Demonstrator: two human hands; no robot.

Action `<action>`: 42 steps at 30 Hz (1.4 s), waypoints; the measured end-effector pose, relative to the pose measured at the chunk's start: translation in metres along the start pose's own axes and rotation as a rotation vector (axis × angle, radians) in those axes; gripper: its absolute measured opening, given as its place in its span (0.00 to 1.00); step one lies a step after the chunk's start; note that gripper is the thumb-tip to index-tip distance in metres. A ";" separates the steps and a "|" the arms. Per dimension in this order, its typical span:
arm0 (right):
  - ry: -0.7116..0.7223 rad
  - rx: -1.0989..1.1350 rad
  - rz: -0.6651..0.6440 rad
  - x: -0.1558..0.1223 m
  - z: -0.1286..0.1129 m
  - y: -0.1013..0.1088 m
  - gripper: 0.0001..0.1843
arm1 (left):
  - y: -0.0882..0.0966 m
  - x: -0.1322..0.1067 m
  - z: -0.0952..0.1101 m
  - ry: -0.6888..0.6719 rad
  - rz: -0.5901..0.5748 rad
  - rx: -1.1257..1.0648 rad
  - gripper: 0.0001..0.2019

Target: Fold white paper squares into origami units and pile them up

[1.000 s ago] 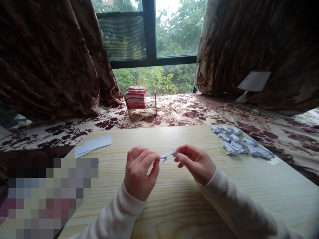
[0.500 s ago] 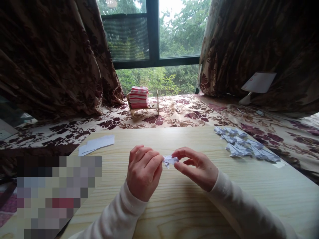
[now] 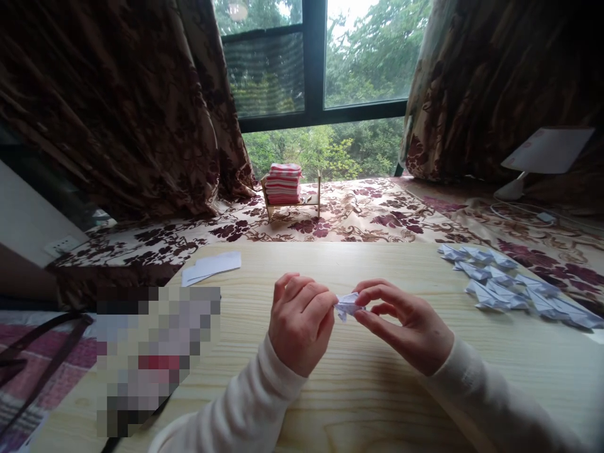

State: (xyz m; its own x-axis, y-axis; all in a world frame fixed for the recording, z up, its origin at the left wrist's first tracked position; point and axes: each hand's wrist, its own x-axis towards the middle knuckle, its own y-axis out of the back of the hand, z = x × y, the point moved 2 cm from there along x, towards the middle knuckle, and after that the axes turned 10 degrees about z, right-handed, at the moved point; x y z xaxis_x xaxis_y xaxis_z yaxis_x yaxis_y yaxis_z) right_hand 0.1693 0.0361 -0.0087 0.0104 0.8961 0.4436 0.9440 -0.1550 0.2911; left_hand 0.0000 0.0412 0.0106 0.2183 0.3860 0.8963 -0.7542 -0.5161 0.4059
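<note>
A small folded white paper piece [image 3: 348, 304] is held above the middle of the wooden table [image 3: 358, 390]. My left hand [image 3: 302, 321] pinches its left end, the fingers curled and seen from the back. On the other side, my right hand [image 3: 406, 321] grips its right end between thumb and index finger. The fingers cover both ends, so its full shape is hidden. Several similar folded paper pieces [image 3: 495, 292] lie grouped at the table's right. Flat white paper strips [image 3: 212, 267] rest at the far left of the table.
A blurred-out item [image 3: 158, 358] lies on the table's left side. Beyond the table, a patterned cloth [image 3: 377, 214] covers the ledge, with a small wooden rack [image 3: 319, 195] of pink-and-white folded cloths [image 3: 284, 184] and a lamp [image 3: 547, 151] at right.
The camera has turned left, so everything sits further right in view. Both hands keep hold of the folded paper, with little visible change in grip.
</note>
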 end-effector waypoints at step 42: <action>-0.385 -0.645 0.291 0.057 0.079 0.183 0.15 | -0.032 -0.033 -0.031 0.136 -0.102 -0.203 0.07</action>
State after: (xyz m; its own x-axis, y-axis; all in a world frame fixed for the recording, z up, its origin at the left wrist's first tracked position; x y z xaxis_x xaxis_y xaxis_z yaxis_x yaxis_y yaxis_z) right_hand 0.3685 0.0919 0.0031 0.4506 0.8450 0.2880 0.5109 -0.5087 0.6930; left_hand -0.0020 0.0682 -0.0377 0.2248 0.5343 0.8149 -0.8445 -0.3103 0.4364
